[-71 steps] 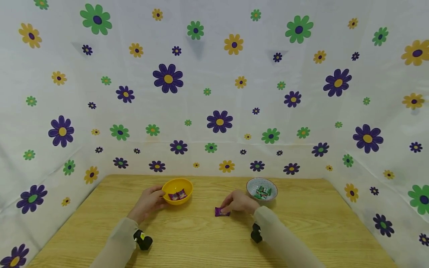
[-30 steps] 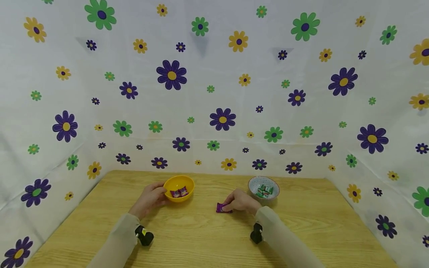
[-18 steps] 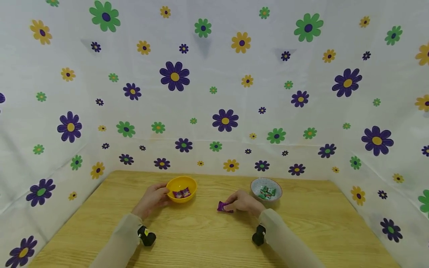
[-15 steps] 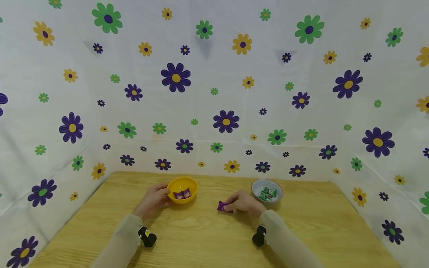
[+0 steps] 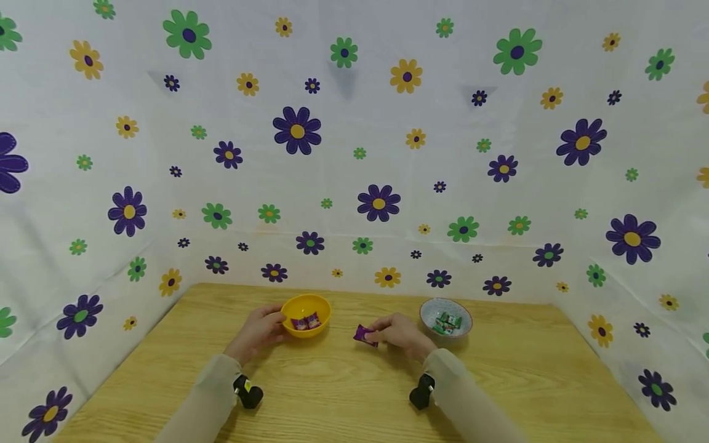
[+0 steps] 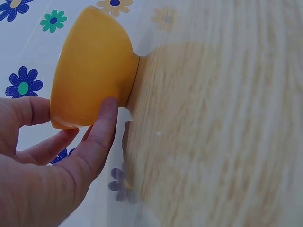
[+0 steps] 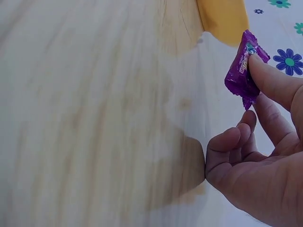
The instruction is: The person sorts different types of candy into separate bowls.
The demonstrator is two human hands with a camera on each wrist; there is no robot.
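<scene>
My left hand [image 5: 258, 332] grips the near-left side of a yellow bowl [image 5: 306, 303], which stands on the table. In the left wrist view, the thumb is at the bowl's rim and fingertips lie against its outer wall [image 6: 94, 61]. Two purple wrapped candies [image 5: 306, 322] lie inside the bowl. Between thumb and finger, my right hand [image 5: 400, 334] pinches another purple wrapped candy [image 5: 365, 336], held tilted to the right of the bowl. The right wrist view has this candy [image 7: 245, 71] raised off the tabletop, while the other fingers curl loosely below it.
A pale patterned bowl [image 5: 445, 317] with several green wrapped candies [image 5: 446, 323] stands behind and right of my right hand. The wooden table [image 5: 332, 394] ends at a white flowered cloth [image 5: 354, 172] at the back and sides. Black wrist cameras [image 5: 249, 392] sit on both wrists.
The candy in my right hand has come up off the table, tilted, and shifted slightly left toward the yellow bowl. My left hand stays on that bowl. The head view has turned a little left.
</scene>
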